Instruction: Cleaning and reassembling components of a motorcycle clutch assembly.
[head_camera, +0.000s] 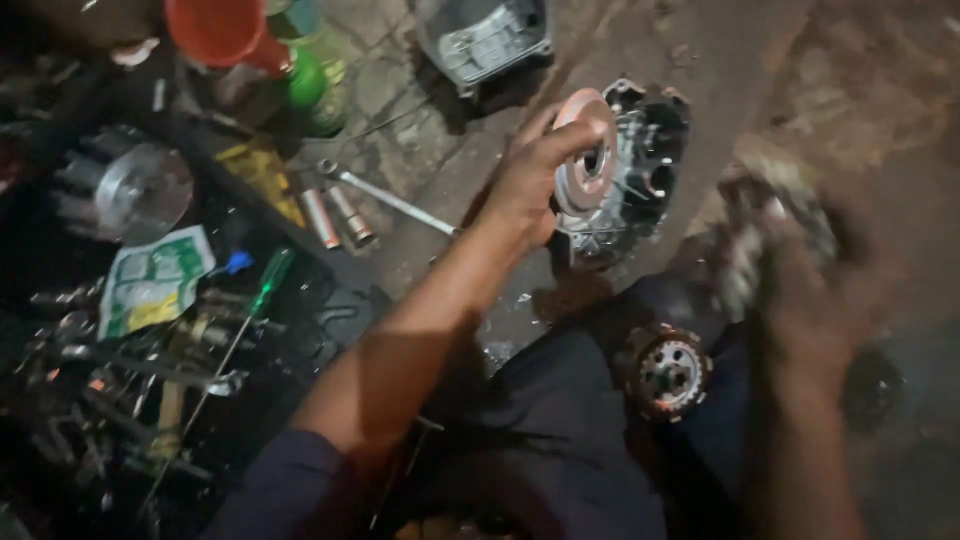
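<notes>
disc (585, 160): metal ring, upright, in front of engine case (640, 170) | my left hand (530, 185): fingers pinching disc rim | my right hand (800, 290): blurred, grip unclear | clutch hub (668, 372): on my knee

Left hand (530, 185) holding disc (585, 155) before engine case (640, 165) at twelve o'clock, gear hub (668, 372) on knee at four, tools (150, 350) at nine.

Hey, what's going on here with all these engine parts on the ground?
A person sitting on the ground holds up a round metal plate in the left hand, in front of an open engine casing. The right hand is blurred around something unclear. A toothed clutch hub rests on their lap; tools lie to the left.
</notes>
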